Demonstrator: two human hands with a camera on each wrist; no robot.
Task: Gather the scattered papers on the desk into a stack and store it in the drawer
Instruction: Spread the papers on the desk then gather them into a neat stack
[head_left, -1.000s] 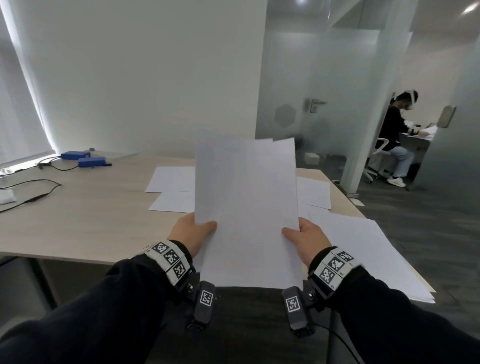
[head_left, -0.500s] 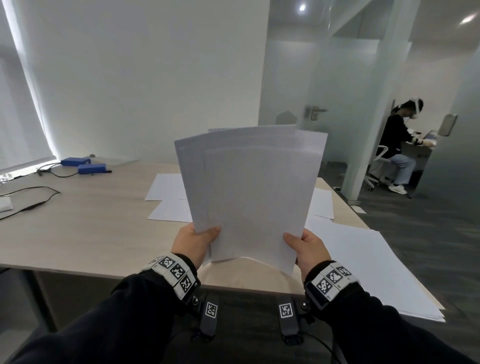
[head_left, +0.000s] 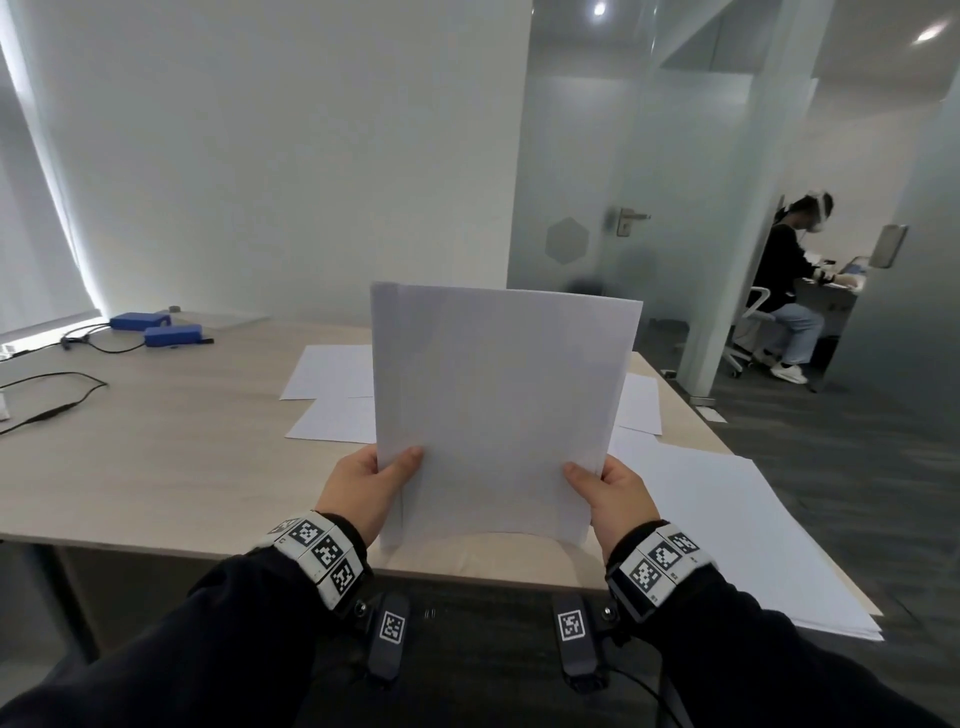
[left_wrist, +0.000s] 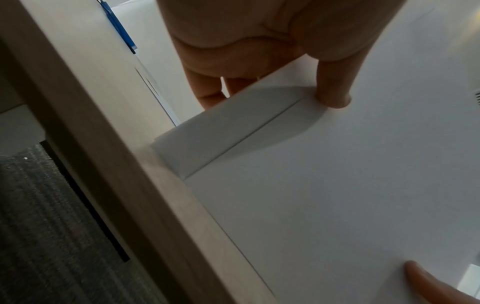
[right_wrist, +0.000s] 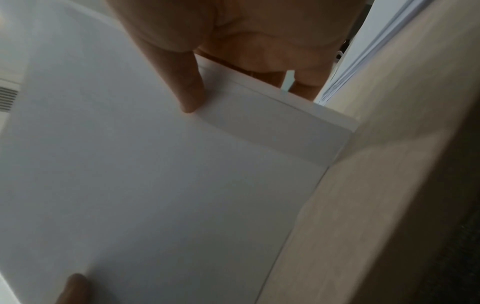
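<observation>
I hold a stack of white papers (head_left: 498, 410) upright, its bottom edge standing on the light wood desk (head_left: 156, 457) near the front edge. My left hand (head_left: 371, 486) pinches the stack's left side, thumb in front. On the right side, my right hand (head_left: 605, 491) pinches it the same way. The left wrist view shows the thumb pressed on the papers (left_wrist: 337, 185), fingers behind. In the right wrist view the papers (right_wrist: 130, 174) meet the desk (right_wrist: 389, 164). More loose sheets (head_left: 332, 395) lie flat behind the stack, and a larger pile (head_left: 727, 525) lies at the right. No drawer is in view.
Two blue boxes (head_left: 156, 327) with black cables (head_left: 57, 400) sit at the desk's far left. A white wall stands behind. Glass partitions and a door (head_left: 597, 218) are at the right, and a seated person (head_left: 789, 291) works beyond them over grey carpet.
The fanned, uneven sheets have been squared into one aligned stack. The stack has come down so its bottom edge stands on the desk, with both hands still on its sides.
</observation>
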